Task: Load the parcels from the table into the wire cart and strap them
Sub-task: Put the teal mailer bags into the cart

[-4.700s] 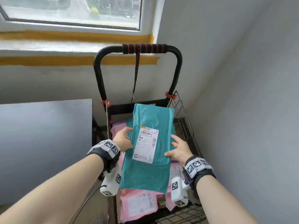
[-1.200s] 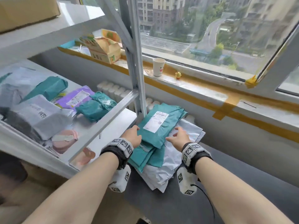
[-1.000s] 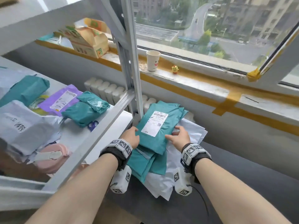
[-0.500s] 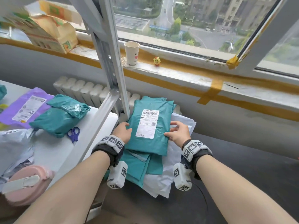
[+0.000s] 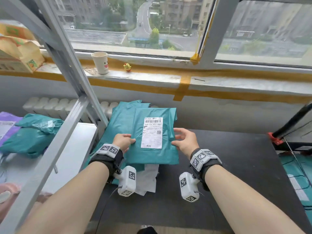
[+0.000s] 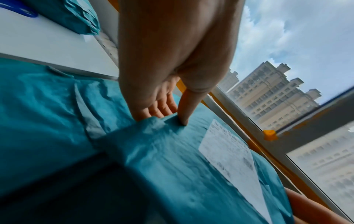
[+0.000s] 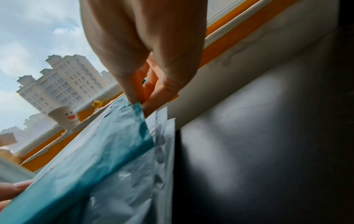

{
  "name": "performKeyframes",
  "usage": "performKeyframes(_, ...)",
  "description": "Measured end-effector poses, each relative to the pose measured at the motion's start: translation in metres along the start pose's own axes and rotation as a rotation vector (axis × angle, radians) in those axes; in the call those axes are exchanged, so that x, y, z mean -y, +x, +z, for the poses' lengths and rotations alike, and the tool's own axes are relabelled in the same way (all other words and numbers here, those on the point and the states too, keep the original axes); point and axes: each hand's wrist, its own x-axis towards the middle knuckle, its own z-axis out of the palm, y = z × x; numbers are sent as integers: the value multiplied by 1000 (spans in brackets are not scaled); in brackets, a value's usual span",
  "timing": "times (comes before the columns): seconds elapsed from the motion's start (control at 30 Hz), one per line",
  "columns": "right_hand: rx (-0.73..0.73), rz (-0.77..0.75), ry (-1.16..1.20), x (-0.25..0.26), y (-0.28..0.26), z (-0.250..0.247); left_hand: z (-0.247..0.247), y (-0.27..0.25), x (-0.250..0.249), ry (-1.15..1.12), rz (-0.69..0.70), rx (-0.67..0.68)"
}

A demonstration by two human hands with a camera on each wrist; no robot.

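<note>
A teal parcel with a white label is held flat just above a stack on the black table. My left hand pinches its left edge, thumb on top and fingers underneath. My right hand pinches its right edge between thumb and fingers. Under it lie more teal parcels and white parcels. The wire cart shows at the right edge, with a teal parcel inside.
A grey metal shelf post slants down just left of the stack. The shelf holds teal parcels and a purple one. A paper cup and a small yellow toy stand on the windowsill.
The view swung from the cart to the table. Both hands closed on the edges of the top teal parcel and drew it right, off the stack. The cart has come into view.
</note>
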Motion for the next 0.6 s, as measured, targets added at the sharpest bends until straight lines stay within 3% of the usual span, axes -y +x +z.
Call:
performKeyframes(0.27, -238, 5, 49, -34, -83, -154, 126, -92, -21, 50, 134, 331)
performKeyframes(0.6, -698, 122, 140, -130, -232, -367, 361, -229, -6, 291, 169, 796)
